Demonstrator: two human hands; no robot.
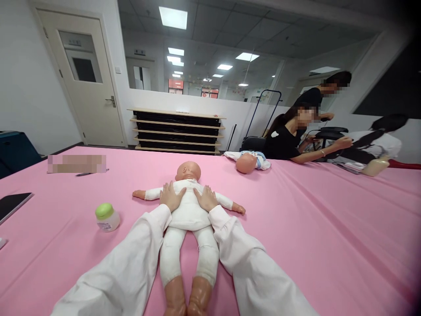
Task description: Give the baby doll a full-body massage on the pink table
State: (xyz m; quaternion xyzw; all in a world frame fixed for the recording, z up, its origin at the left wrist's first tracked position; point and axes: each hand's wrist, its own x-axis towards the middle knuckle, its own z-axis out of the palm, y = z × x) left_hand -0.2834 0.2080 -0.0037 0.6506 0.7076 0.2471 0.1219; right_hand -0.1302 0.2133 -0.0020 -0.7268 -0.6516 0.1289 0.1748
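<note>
A baby doll [188,210] in a white suit lies face down on the pink table cover [296,219], head away from me, arms spread sideways, bare feet near the bottom edge. My left hand [171,196] rests flat on the doll's upper back near its left shoulder, fingers stretched out. My right hand [206,197] lies flat on the other side of the back, fingers also extended. Both my arms are in white sleeves. Neither hand holds anything.
A small jar with a green lid [107,217] stands left of the doll. A dark tablet [13,204] lies at the left edge. A second doll [249,161] lies farther back. Three people sit or lean at the far right. A low shelf [176,131] stands by the wall.
</note>
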